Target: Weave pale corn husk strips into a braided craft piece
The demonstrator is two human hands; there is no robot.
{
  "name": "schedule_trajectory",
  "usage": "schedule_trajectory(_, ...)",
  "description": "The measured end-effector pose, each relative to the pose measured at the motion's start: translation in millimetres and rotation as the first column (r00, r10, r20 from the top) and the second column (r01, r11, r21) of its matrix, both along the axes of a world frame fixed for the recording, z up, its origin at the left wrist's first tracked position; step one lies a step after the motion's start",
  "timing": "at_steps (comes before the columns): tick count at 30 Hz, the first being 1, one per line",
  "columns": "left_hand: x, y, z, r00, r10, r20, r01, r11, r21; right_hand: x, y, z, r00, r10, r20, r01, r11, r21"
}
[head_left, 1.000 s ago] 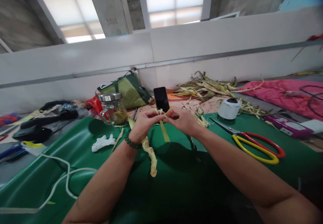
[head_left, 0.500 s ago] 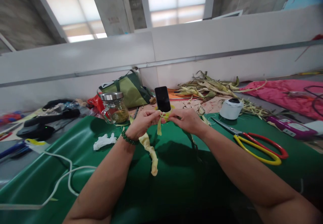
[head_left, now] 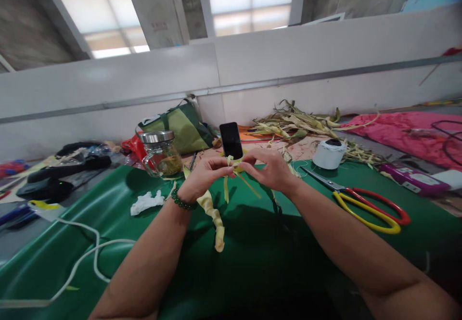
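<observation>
Over the middle of the green table cover, my left hand (head_left: 205,178), with a green bead bracelet at the wrist, is closed in a pinch on a pale yellow-green strip of corn husk (head_left: 226,189). Close beside it on the right, my right hand (head_left: 270,168) has thumb and finger closed on the same husk work. A thin strip end (head_left: 250,186) slants down between the hands. Below my left hand, a thick twisted husk cord (head_left: 215,219) reaches toward me. Just behind the fingers leans a black phone (head_left: 231,140); a yellow item at its foot is partly hidden.
Scissors (head_left: 355,202) with red and yellow handles and a white thread spool (head_left: 328,154) lie to the right. Dry husks (head_left: 298,122) are heaped behind. On the left are a glass mug (head_left: 164,156), crumpled tissue (head_left: 147,202), a green bag (head_left: 180,127) and a white cable (head_left: 96,248).
A thin strip end now shows slanting down right between my hands. My right hand's fingers have lifted and spread slightly. The view has shifted a little.
</observation>
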State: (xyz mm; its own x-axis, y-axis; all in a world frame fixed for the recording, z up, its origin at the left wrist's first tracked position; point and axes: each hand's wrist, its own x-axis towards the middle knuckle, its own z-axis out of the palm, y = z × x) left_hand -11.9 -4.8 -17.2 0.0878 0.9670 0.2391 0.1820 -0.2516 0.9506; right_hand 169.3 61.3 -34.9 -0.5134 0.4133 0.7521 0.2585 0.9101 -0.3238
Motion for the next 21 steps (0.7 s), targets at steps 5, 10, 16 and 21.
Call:
schedule_trajectory(5,0.5,1.7,-3.8,0.995,-0.03,-0.092,0.035,0.998,0.051,-3.7,3.5,0.8,0.992,0.127,0.023,-0.126,0.991,-0.037)
schedule_trajectory(10,1.6,0.0,-2.2,0.99,-0.041,-0.137,0.045,0.999,0.027,-4.7,7.1,-2.4,0.982,0.146,0.123,-0.118,0.971,-0.209)
schedule_trajectory(16,1.7,-1.2,-1.5,0.982,0.001,-0.191,0.002,1.0,0.015,1.2,8.4,-1.3,0.966,0.231,0.113,-0.205,0.957,-0.203)
schedule_trajectory(21,1.7,-1.9,-0.1,0.966,-0.082,-0.247,0.068,0.996,-0.066,6.5,11.3,1.2,0.957,0.232,0.175,-0.212,0.969,-0.124)
